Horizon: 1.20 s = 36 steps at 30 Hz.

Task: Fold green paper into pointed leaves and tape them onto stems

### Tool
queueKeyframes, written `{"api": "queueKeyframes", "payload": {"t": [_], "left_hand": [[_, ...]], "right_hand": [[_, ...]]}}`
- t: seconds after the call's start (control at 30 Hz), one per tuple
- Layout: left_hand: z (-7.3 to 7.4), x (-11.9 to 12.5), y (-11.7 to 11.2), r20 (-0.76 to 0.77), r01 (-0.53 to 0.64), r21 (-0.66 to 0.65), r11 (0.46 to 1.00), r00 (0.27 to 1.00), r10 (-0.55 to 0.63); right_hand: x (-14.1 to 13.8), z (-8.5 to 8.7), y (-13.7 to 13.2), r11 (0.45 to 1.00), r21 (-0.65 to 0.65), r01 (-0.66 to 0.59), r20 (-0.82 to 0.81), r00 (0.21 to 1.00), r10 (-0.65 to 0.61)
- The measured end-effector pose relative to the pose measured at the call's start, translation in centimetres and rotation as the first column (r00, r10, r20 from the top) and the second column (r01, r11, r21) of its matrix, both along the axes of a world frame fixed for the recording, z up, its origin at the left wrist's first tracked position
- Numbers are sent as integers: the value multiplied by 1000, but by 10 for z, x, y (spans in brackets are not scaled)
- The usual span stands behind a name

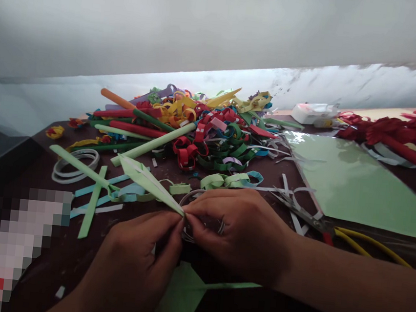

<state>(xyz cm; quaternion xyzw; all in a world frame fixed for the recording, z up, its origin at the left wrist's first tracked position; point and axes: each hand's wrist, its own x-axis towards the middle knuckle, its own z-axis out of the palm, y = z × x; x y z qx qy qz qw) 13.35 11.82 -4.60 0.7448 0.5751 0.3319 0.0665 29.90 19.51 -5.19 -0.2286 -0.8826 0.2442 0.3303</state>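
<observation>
A folded light green paper piece [147, 179], pointed at its lower right end, is pinched at that tip between both hands. My left hand [140, 252] grips it from the left, fingertips pressed together. From the right, my right hand [241, 223] pinches the same tip, so the fingers of both hands meet there. Below my hands lies another green paper shape [183, 293], partly covered by the left hand, with a thin green strip [232, 287] leading off to the right. Behind the right fingers, silvery rings [189, 235] are partly hidden.
Colourful paper chains [195, 130] and rolled paper sticks are heaped at the back. Scissors [319, 223] with yellow handles lie beside my right forearm. A green paper sheet [360, 180] in clear plastic is at the right, near red paper flowers [387, 131]. White rings [74, 165] lie left.
</observation>
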Motion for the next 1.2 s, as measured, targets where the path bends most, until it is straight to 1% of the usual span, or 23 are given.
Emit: {"api": "queueKeyframes", "payload": {"t": [0.13,0.23,0.37,0.47,0.6,0.67,0.73,0.8,0.9,0.97,1.03,1.1,1.17,1.2], "left_hand": [[0,0,1,-3,-4,-3,1000,1000,4],[0,-1,1,25,-5,-13,1000,1000,6],[2,-4,0,85,-19,-72,997,996,25],[3,-5,0,104,-29,-81,996,994,37],[1,-6,1,142,-35,-109,993,989,51],[2,-6,2,190,-34,-131,991,980,59],[2,-6,2,288,-9,-182,983,955,62],[4,-6,2,431,39,-270,962,898,84],[4,-7,2,604,111,-369,923,783,147],[2,-8,1,647,127,-386,914,743,170],[1,-9,0,654,125,-389,913,735,179],[0,-10,-1,643,118,-382,916,746,172],[-1,-10,-2,605,95,-367,925,780,159],[-1,-9,-2,569,78,-350,934,810,145]], "right_hand": [[1,1,1,1000,-24,14,-4,1000,-14],[1,3,1,999,-21,35,-4,999,-36],[0,4,2,996,-11,94,-29,995,-94],[-1,5,3,992,-2,124,-38,992,-123],[-1,6,4,990,-43,133,-29,991,-134],[0,6,4,988,-80,129,-37,991,-132],[0,7,5,986,-134,96,-63,993,-105],[1,7,7,974,-223,29,-95,994,-51],[2,7,11,926,-374,-47,-133,991,-3],[3,6,13,899,-431,-76,-164,986,5],[3,5,14,888,-446,-113,-199,980,25],[2,4,14,889,-437,-141,-221,974,45],[1,3,13,905,-398,-150,-233,971,58],[1,3,13,915,-374,-149,-239,969,60]]}}
